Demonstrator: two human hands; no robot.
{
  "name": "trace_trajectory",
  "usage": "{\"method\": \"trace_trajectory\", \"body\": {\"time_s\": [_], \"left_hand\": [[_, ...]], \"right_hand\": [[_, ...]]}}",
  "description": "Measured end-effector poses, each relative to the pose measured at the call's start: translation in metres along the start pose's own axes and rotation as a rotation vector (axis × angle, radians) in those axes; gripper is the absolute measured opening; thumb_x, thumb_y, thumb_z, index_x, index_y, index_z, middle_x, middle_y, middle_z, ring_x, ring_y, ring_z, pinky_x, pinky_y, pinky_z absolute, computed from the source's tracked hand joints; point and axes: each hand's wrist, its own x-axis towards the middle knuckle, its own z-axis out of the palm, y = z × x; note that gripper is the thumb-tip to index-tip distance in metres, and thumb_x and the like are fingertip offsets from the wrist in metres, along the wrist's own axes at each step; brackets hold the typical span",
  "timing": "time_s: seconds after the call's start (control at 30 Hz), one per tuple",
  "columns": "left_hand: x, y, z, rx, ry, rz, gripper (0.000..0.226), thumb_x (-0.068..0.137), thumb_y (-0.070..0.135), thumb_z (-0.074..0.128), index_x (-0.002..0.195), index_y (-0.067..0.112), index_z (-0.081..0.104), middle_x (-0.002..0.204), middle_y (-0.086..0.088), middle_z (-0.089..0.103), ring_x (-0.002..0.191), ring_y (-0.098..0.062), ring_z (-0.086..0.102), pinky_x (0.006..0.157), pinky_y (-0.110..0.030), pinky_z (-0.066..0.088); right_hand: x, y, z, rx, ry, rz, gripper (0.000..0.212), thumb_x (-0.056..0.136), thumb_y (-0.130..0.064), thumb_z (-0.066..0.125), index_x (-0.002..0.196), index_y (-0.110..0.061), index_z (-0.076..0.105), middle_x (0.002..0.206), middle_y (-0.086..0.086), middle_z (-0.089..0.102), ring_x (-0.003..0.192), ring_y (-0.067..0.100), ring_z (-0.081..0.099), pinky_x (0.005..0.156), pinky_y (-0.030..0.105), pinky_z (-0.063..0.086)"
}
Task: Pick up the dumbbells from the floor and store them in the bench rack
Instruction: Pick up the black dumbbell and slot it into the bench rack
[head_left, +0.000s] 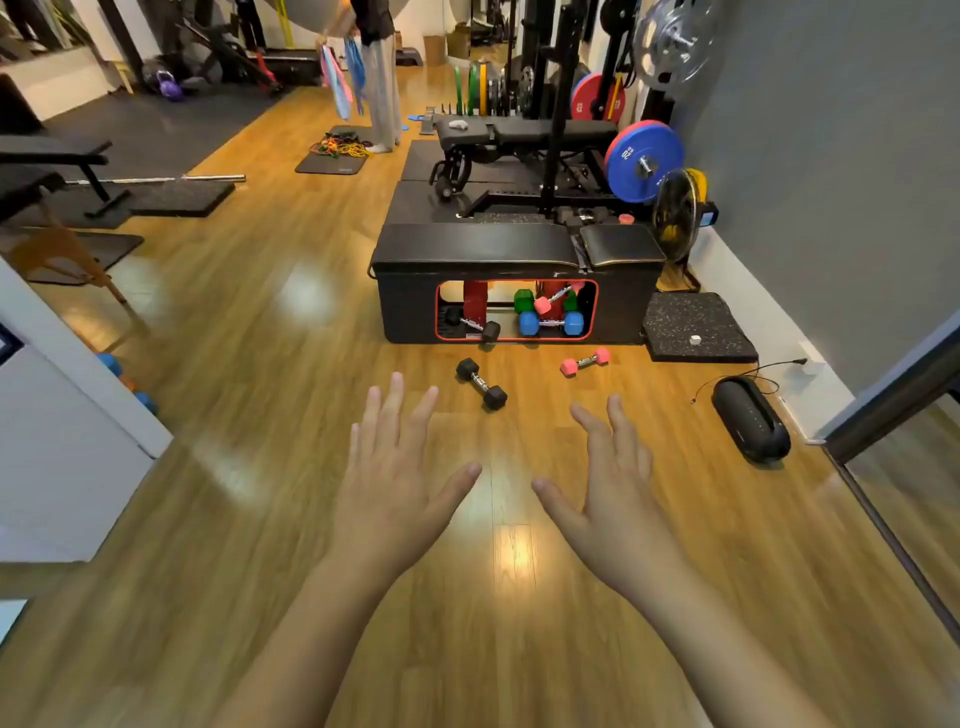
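Dumbbells on the floor number two: a black dumbbell (481, 384) and a pink dumbbell (585, 361), both lying on the wood floor (234, 322) just in front of the bench rack (511, 280).

Hands: left hand (397, 470) and right hand (610, 478) are both empty, palms down, fingers spread, held side by side with a gap between them, above the floor on the near side of the dumbbells. Neither touches anything.

Key relation: black dumbbell lies far of both hands, between them but somewhat closer to the left hand's fingertips (397, 382). Its long axis runs diagonally, far-left head to near-right head, so the handle is crossways to neither hand. Pink dumbbell lies farther off and to the right, beyond the right hand, its axis running from near-left to far-right, nearly side to side. The two dumbbells are well apart.

Rack state: the red-rimmed opening (517, 312) already holds a blue dumbbell (551, 323), green and pink ones behind it, and another black dumbbell at the left whose near head pokes out over the lip.

Judgement: task partly done; two pieces left. Left hand looks best placed for the black one, right for the pink. A wrist turn seems needed to meet the black handle's diagonal.
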Motion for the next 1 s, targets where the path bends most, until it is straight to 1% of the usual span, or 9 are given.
{"method": "trace_trajectory", "body": {"time_s": [0.17,0.33,0.43,0.53,0.67,0.8,0.9,0.97,1.0], "left_hand": [[0.009,-0.027,0.007,0.006,-0.053,0.001,0.084,0.086,0.076,0.037,0.155,0.032,0.018,0.166,0.008,-0.002,0.152,-0.013,-0.013,0.123,-0.049,0.016],[0.04,-0.035,0.024,-0.032,-0.138,-0.007,0.073,0.089,0.071,0.039,0.15,0.033,0.029,0.165,0.011,0.011,0.152,-0.009,-0.002,0.119,-0.047,0.026],[0.07,-0.037,0.04,-0.046,-0.207,-0.053,0.066,0.089,0.071,0.036,0.144,0.034,0.038,0.162,0.013,0.02,0.151,-0.006,0.007,0.117,-0.046,0.031],[0.107,-0.041,0.06,-0.023,-0.279,-0.073,0.065,0.09,0.07,0.035,0.142,0.033,0.041,0.158,0.013,0.027,0.148,-0.006,0.019,0.116,-0.044,0.032],[0.166,-0.049,0.088,-0.005,-0.326,-0.095,0.059,0.093,0.066,0.039,0.14,0.03,0.044,0.152,0.015,0.035,0.142,-0.007,0.031,0.107,-0.033,0.039],[0.23,-0.052,0.112,-0.034,-0.368,-0.167,0.05,0.093,0.06,0.045,0.131,0.028,0.051,0.133,0.015,0.048,0.127,-0.008,0.044,0.094,-0.028,0.043],[0.281,-0.044,0.123,-0.056,-0.404,-0.245,0.045,0.092,0.061,0.046,0.126,0.032,0.053,0.126,0.018,0.051,0.107,-0.008,0.052,0.079,-0.028,0.042],[0.315,-0.038,0.13,-0.086,-0.38,-0.267,0.045,0.092,0.061,0.047,0.125,0.032,0.055,0.124,0.017,0.054,0.092,-0.008,0.052,0.077,-0.029,0.042],[0.331,-0.037,0.135,-0.096,-0.367,-0.271,0.044,0.092,0.06,0.048,0.125,0.032,0.056,0.123,0.017,0.055,0.088,-0.008,0.052,0.077,-0.029,0.043]], "right_hand": [[0.005,-0.008,0.024,0.014,-0.042,0.035,0.076,0.09,-0.055,0.055,0.15,-0.038,0.011,0.16,-0.016,-0.014,0.147,0.016,0.005,0.104,0.035,0.039],[0.025,0.003,0.034,0.023,-0.057,0.058,0.073,0.09,-0.055,0.055,0.148,-0.039,0.015,0.159,-0.02,-0.009,0.145,0.015,0.008,0.098,0.03,0.039],[0.056,0.016,0.035,0.035,-0.073,0.091,0.07,0.091,-0.052,0.056,0.148,-0.037,0.019,0.159,-0.018,-0.004,0.145,0.014,0.01,0.095,0.027,0.035],[0.101,0.035,0.04,0.048,-0.071,0.118,0.066,0.091,-0.049,0.057,0.147,-0.035,0.023,0.158,-0.015,0.003,0.145,0.015,0.012,0.093,0.026,0.034],[0.174,0.062,0.058,0.127,-0.089,0.14,0.062,0.092,-0.048,0.058,0.144,-0.034,0.028,0.155,-0.017,0.01,0.144,0.013,0.015,0.093,0.024,0.031],[0.251,0.082,0.065,0.178,-0.153,0.155,0.059,0.092,-0.047,0.057,0.142,-0.032,0.03,0.15,-0.013,0.017,0.142,0.014,0.024,0.092,0.024,0.036],[0.307,0.093,0.059,0.173,-0.205,0.105,0.058,0.092,-0.05,0.055,0.141,-0.035,0.027,0.143,-0.018,0.021,0.132,0.012,0.038,0.085,0.024,0.041],[0.343,0.096,0.057,0.162,-0.229,0.079,0.057,0.092,-0.051,0.055,0.139,-0.035,0.026,0.14,-0.018,0.023,0.125,0.011,0.043,0.083,0.026,0.044],[0.361,0.098,0.058,0.155,-0.242,0.078,0.058,0.092,-0.052,0.055,0.139,-0.035,0.027,0.14,-0.017,0.025,0.122,0.011,0.045,0.084,0.028,0.046]]}}
